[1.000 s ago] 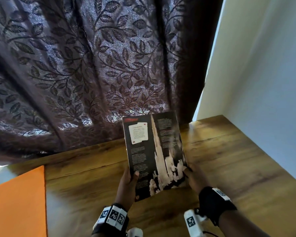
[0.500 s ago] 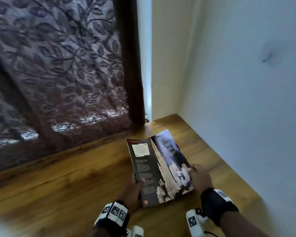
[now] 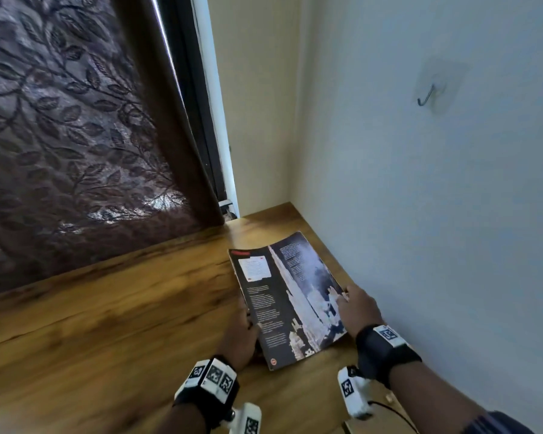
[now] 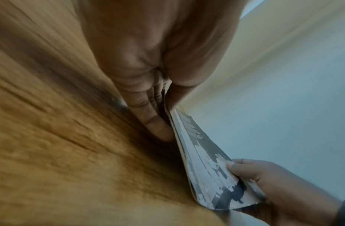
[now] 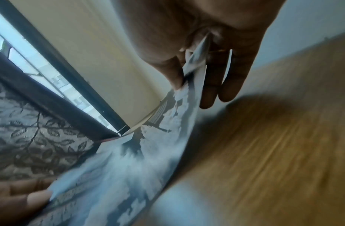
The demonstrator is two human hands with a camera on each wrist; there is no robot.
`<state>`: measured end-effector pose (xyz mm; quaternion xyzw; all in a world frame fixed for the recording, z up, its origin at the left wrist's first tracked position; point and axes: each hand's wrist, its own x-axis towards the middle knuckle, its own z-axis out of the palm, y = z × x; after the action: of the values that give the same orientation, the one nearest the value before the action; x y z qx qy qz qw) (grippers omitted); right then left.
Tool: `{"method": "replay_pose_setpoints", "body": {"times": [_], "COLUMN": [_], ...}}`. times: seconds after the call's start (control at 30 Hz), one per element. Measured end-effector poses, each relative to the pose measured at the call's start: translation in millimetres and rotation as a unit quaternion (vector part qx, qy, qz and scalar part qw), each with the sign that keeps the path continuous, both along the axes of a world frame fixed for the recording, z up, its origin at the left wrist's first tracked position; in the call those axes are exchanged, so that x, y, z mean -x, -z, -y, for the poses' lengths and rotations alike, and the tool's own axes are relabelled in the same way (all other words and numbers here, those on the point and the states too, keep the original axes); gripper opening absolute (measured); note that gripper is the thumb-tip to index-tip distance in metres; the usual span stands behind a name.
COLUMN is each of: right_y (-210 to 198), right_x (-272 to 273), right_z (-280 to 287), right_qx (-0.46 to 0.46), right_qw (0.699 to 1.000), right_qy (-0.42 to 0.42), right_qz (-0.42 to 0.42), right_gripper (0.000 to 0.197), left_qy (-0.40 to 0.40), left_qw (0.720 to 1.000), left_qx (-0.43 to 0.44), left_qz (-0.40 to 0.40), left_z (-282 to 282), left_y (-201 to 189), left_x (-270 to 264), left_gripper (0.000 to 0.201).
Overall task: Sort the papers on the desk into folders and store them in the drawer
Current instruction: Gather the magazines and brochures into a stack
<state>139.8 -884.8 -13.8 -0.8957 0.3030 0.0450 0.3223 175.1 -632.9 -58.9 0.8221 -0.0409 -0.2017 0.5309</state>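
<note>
A dark glossy magazine (image 3: 287, 296) with a white tower picture and text columns hangs tilted just above the wooden desk (image 3: 107, 324), near its right end by the wall. My left hand (image 3: 243, 332) pinches its left edge (image 4: 172, 116), thumb on top and fingers beneath. My right hand (image 3: 356, 306) pinches the right edge (image 5: 194, 67), thumb over the cover. In the right wrist view the magazine (image 5: 132, 160) bows downward between the two hands. No folder or drawer is in view.
A brown leaf-patterned curtain (image 3: 76, 136) hangs behind the desk at the left. A pale wall (image 3: 436, 230) bounds the desk on the right and carries a small clear hook (image 3: 430, 92). A window strip (image 3: 207, 104) shows in the corner.
Both hands have carried the magazine rightward toward the wall and lowered it flatter toward the desk. The view has swung right, and the orange sheet at the left has dropped out of view.
</note>
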Motion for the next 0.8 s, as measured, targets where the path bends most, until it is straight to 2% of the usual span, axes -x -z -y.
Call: {"method": "replay_pose_setpoints", "body": {"times": [0.1,0.17,0.27,0.33,0.43,0.5,0.67,0.8], "right_y": [-1.3,-0.3,0.7,1.1,-0.2,-4.6,-14.5,-15.8], "right_x": [-0.6,-0.9,0.4,1.9,1.4,-3.6,-20.6,-25.9], "right_z": [6.8,11.3,16.6,17.8,11.9,2.8,-40.5,-92.5], "right_qx": [0.014,0.031,0.092,0.121,0.182,0.212,0.181,0.174], "right_qw": [0.999,0.998,0.992,0.989,0.979,0.971,0.963,0.944], "right_qy": [-0.015,-0.031,-0.053,-0.055,-0.083,-0.108,-0.198,-0.275], "right_qz": [-0.028,-0.043,-0.063,-0.06,-0.044,-0.021,0.024,0.045], "right_gripper": [0.04,0.05,0.049,0.047,0.053,0.055,0.051,0.048], "left_qy": [-0.001,-0.003,-0.009,-0.017,-0.034,-0.024,-0.019,-0.03], "left_qw": [0.999,0.998,0.997,0.992,0.974,0.967,0.964,0.963], "left_qx": [-0.045,-0.062,-0.076,-0.118,-0.217,-0.246,-0.265,-0.267], "left_qz": [0.008,0.014,0.016,0.029,0.055,0.055,0.029,0.029], "left_z": [11.3,15.7,21.0,25.7,28.0,27.2,7.3,-28.8], "left_y": [8.7,16.5,5.8,-6.4,-16.2,-19.3,-24.2,-26.3], "left_x": [-3.1,-6.2,-2.1,0.1,0.7,2.5,4.3,10.5], "left_gripper": [0.025,0.023,0.022,0.018,0.03,0.034,0.039,0.047]}}
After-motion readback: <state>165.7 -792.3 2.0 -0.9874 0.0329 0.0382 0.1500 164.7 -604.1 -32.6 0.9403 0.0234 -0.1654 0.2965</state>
